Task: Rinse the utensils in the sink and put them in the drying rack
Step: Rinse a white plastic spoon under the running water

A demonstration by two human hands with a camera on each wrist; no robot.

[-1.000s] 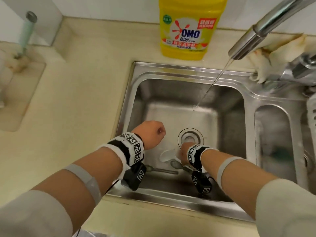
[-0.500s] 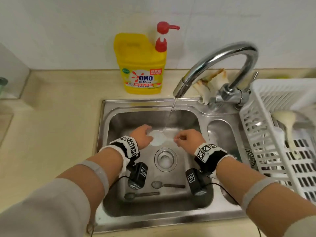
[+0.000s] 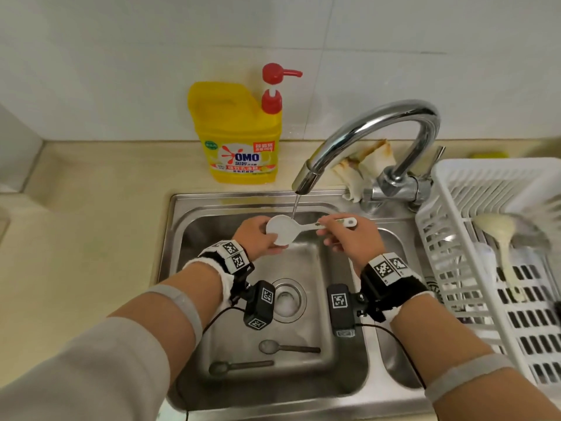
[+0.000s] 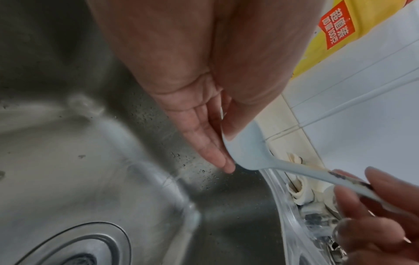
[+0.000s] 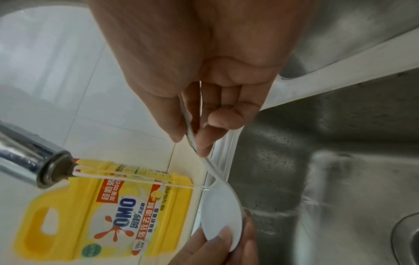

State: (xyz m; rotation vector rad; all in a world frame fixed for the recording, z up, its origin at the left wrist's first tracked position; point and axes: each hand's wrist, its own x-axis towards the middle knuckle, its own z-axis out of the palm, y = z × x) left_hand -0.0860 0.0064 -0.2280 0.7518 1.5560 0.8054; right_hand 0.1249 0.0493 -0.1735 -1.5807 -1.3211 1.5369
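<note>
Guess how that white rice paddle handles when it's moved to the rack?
The white rice paddle is wet under the stream, so probably slippery. It spans both hands without sagging, so likely stiff. The right hand pinches its thin handle alone, suggesting it's light.

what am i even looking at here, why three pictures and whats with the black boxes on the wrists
There is no robot here: a person is washing up, and cameras record it. The big picture comes from a camera on the head, looking down at the sink. The black boxes are small cameras strapped to each wrist; the other two pictures are their close views along the hands.

The right hand pinches the handle of a white rice paddle, and the left hand supports its round blade under the running faucet. Two dark spoons lie on the sink floor, not yet rinsed. A yellow soap bottle stands behind the sink, and a white drying rack on the right already holds another paddle.
</note>
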